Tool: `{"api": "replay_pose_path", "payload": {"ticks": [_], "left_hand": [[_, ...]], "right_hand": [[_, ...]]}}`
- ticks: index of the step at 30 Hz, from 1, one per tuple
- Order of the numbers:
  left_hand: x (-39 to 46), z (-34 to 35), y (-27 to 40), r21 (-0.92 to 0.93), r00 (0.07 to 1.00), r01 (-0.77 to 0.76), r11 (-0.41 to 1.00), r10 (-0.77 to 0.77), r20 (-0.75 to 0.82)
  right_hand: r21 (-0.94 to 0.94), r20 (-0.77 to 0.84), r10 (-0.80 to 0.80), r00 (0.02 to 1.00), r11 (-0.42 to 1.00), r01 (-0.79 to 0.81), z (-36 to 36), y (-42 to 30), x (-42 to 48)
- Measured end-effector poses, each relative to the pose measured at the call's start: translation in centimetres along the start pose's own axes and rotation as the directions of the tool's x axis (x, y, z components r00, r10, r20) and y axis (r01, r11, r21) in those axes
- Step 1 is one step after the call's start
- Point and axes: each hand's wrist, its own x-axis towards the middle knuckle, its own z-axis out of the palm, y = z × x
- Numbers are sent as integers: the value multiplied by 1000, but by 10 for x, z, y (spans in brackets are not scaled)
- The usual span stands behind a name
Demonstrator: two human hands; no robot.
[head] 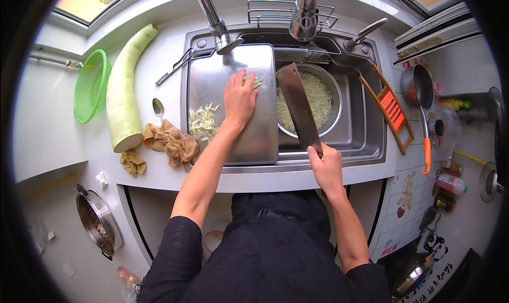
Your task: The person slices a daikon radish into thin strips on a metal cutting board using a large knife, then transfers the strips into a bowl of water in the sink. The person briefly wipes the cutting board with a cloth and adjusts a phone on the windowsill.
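A stainless steel cutting board (258, 144) lies over the left side of the sink. My left hand (239, 100) rests on it, fingers spread over a few pale green gourd strips (257, 82), which show at the fingertips. More cut strips (203, 122) lie in a pile at the board's left edge. My right hand (327, 164) grips the handle of a cleaver (300, 104), its blade slanting up and to the left over a metal pot (337, 104). Inside the pot are many fine pale shreds (318, 98). Whether my left hand presses or grips the strips cannot be told.
A long pale gourd (123, 92), a green basket (91, 86), a spoon (158, 107), a peeler (175, 68) and a brown cloth (171, 142) lie left. Faucets (304, 20) overhang the sink. A grater (391, 108) leans at its right rim, beside a saucepan (415, 86).
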Motion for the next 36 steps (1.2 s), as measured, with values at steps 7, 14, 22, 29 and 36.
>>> {"api": "replay_pose_path", "payload": {"ticks": [7, 14, 22, 29, 36], "left_hand": [[-17, -13, -31, -186, 926, -232, 955, 276, 260], [-51, -44, -24, -114, 975, -201, 973, 211, 76], [-63, -27, -17, -95, 986, -164, 982, 166, 8], [-79, -34, -15, -126, 978, -208, 970, 202, -58], [-87, -27, -15, -102, 979, -190, 977, 180, -93]], "right_hand": [[73, -8, 44, 999, 996, -43, -5, 4, -4], [35, 25, 22, 999, 999, -23, 2, 7, -6], [8, 68, -7, 998, 1000, 6, 12, 5, -10], [-129, 143, -42, 989, 990, 61, 20, -8, -19], [-335, 174, -115, 978, 927, 169, 32, -12, -23]]}}
